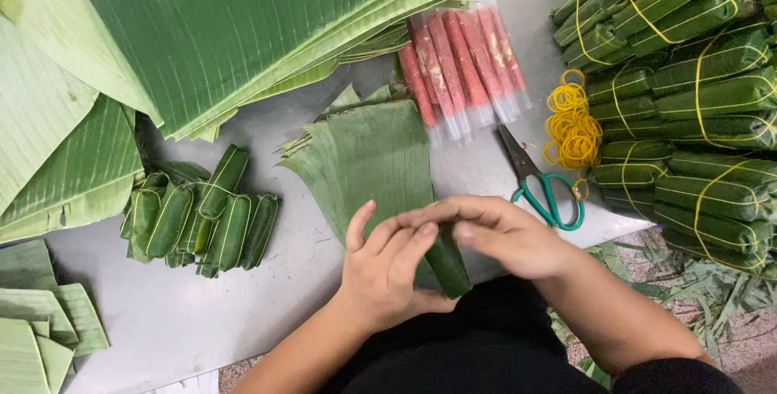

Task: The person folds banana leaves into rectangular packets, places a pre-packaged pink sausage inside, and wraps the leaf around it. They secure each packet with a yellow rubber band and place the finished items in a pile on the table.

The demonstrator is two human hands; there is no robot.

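Both hands are closing around a small roll of glossy, dark green leaf: the left hand is cupping it from beneath while the right hand is laying its fingers across the top. Just beyond the grip a pile of pointed, ribbed leaf pieces is lying on the smooth grey table. Left of the grip, finished wraps are lying heaped. Right of it, green-handled scissors are resting beside yellow rubber bands and banded bundles.
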